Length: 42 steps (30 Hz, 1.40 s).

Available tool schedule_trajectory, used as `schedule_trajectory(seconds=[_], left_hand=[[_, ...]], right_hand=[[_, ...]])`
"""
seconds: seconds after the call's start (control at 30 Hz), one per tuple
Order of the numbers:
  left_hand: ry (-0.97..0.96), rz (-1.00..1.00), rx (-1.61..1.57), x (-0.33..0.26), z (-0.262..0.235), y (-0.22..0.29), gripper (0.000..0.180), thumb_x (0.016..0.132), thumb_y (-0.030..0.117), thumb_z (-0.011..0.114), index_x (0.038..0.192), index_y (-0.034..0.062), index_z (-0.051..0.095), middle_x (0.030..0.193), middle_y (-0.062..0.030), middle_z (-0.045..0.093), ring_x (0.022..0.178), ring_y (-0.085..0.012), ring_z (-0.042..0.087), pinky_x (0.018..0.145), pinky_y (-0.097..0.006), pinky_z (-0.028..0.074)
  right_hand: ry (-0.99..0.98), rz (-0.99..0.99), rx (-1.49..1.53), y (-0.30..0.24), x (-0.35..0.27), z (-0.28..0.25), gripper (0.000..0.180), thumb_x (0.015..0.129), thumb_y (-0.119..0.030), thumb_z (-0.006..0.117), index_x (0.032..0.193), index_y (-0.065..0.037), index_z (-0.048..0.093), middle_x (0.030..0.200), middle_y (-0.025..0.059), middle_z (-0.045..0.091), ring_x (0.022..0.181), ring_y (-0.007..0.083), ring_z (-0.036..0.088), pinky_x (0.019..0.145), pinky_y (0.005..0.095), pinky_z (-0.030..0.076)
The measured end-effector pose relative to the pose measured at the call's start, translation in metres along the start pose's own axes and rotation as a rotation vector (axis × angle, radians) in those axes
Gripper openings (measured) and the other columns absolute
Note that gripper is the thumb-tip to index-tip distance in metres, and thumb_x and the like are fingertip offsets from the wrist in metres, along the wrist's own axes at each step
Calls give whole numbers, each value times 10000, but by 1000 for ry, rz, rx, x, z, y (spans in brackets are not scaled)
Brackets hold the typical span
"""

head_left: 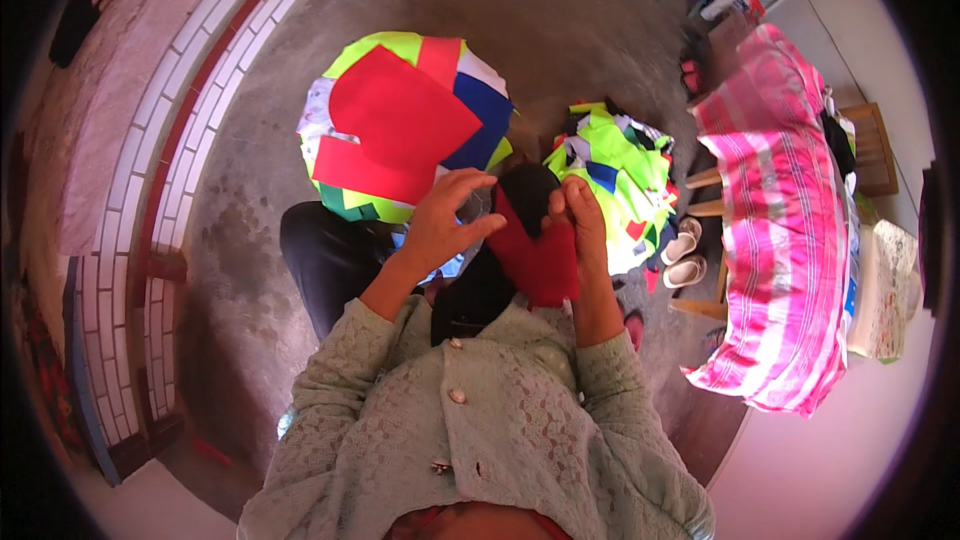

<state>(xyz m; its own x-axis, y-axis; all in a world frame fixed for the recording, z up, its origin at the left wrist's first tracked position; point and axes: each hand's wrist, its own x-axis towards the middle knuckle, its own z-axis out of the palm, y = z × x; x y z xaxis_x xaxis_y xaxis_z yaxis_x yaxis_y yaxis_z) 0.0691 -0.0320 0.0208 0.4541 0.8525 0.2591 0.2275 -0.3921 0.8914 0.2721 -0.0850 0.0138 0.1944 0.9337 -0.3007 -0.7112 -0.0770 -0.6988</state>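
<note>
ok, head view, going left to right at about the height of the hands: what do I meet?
White brick-patterned strip → black-clad knee → left hand → red cloth → right hand, its fingers on that cloth → beige shoes → pink plaid cloth.

Matt red cloth (535, 265), textured knit cardigan (520, 420)

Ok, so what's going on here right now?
A person's right hand grips a red cloth in front of the body. The left hand is just beside it, thumb and fingers apart; whether it touches the cloth is hard to tell. Beyond, a rounded pile of coloured cloth sits to the left, and a mostly yellow-green heap to the right.
</note>
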Motion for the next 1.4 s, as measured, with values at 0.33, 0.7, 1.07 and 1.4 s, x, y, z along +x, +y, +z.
schedule_trajectory(seconds=[0.33, 0.7, 1.07, 1.4], left_hand=[[-484, -77, -303, -3, 36, 1, 515, 729, 252, 755, 1134, -1, 562, 1049, -72, 592, 1015, -180, 550, 885, -306, 424], [-13, -332, -909, 0, -10, 8, 282, 938, 200, 539, 1137, 9, 600, 1012, 14, 626, 915, -46, 546, 804, -224, 452], [252, -202, -380, 17, -56, -6, 224, 874, 132, 636, 1055, 2, 611, 928, -11, 655, 832, -60, 573, 745, -238, 491], [210, -305, -733, 59, -85, 37, 227, 818, 88, 686, 1033, 40, 632, 934, -40, 674, 819, -110, 635, 743, -260, 518]], right_hand=[[-109, 85, 202, -10, -6, 20, 187, 919, -284, 561, 1028, -132, 551, 736, 6, 558, 537, 69, 390, 509, 202, 347], [-74, 83, 45, 5, 4, 0, 275, 925, -278, 521, 1114, -82, 558, 1075, 74, 615, 972, 177, 575, 855, 321, 440], [-69, -756, -1424, 21, 1, -9, 222, 730, -108, 677, 943, -59, 635, 1105, 143, 586, 1046, 321, 540, 896, 397, 409], [-88, -783, -1647, 28, -3, -8, 284, 692, -105, 696, 964, -125, 617, 1219, 102, 503, 1195, 294, 444, 919, 444, 325]])
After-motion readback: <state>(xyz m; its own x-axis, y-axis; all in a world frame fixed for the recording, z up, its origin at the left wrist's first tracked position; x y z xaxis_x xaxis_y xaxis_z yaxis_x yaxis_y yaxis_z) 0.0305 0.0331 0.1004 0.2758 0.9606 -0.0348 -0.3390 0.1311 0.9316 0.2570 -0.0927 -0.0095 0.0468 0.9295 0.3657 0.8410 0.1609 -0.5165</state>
